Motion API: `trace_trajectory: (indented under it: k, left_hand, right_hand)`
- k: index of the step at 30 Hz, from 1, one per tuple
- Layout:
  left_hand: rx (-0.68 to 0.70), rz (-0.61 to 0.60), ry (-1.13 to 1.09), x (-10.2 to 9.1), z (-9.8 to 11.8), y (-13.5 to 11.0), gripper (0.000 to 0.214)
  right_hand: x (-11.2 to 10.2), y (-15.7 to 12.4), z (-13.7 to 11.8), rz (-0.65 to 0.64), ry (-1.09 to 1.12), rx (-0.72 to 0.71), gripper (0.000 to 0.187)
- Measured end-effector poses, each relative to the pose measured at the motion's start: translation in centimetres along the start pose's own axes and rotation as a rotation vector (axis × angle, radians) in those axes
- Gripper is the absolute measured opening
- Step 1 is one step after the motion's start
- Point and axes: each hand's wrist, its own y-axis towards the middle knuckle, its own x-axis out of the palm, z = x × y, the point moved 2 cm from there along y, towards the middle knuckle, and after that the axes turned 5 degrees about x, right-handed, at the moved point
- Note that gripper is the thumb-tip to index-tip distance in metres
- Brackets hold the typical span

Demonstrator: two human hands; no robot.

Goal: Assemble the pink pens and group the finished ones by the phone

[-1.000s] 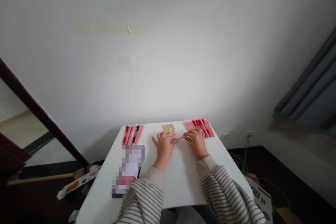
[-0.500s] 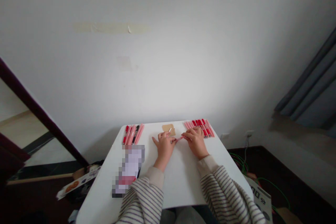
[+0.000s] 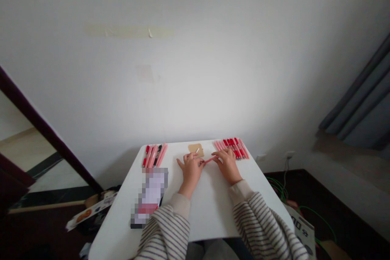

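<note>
Between my two hands, low over the white table (image 3: 210,219), is a thin pink pen (image 3: 210,160). The fingers of my left hand (image 3: 191,171) pinch its left end, with the thumb stretched out to the side. My right hand (image 3: 228,166) pinches the other end. Just beyond my left fingers lies a tan pad (image 3: 195,147) with a small white piece (image 3: 198,150) on it. Past my right hand is a row of pink and red pens (image 3: 234,146). My fingers cover the pen's ends.
Several pink, red and black pens (image 3: 154,155) lie at the table's back left. A blurred-out flat object (image 3: 150,195) rests left of my left forearm. The wall (image 3: 195,69) rises behind the table. Green cables (image 3: 278,187) lie on the floor at right.
My right fingers have shifted slightly to the right along the pen, and more of it shows between my hands. My left hand stays in nearly the same place.
</note>
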Motion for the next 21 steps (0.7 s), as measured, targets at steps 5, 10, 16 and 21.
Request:
trace_trajectory:
  k: [5,10,16,21]
  left_hand:
    - [-0.011,0.008,0.008,-0.22,0.23,-0.11,0.008]
    - [0.04,0.061,0.044,-0.23,0.28,-0.32,0.005]
    - [0.071,0.053,0.061,-0.3,0.46,-0.46,0.005]
    - [0.067,0.051,0.078,-0.39,0.51,-0.43,0.006]
  right_hand:
    - [-0.19,0.05,0.34,0.058,-0.04,0.075,0.015]
    - [-0.42,0.1,0.82,0.147,-0.066,0.145,0.016]
    - [-0.76,0.01,0.41,0.108,-0.112,0.149,0.013]
    - [-0.53,0.02,0.48,0.101,-0.112,0.143,0.013]
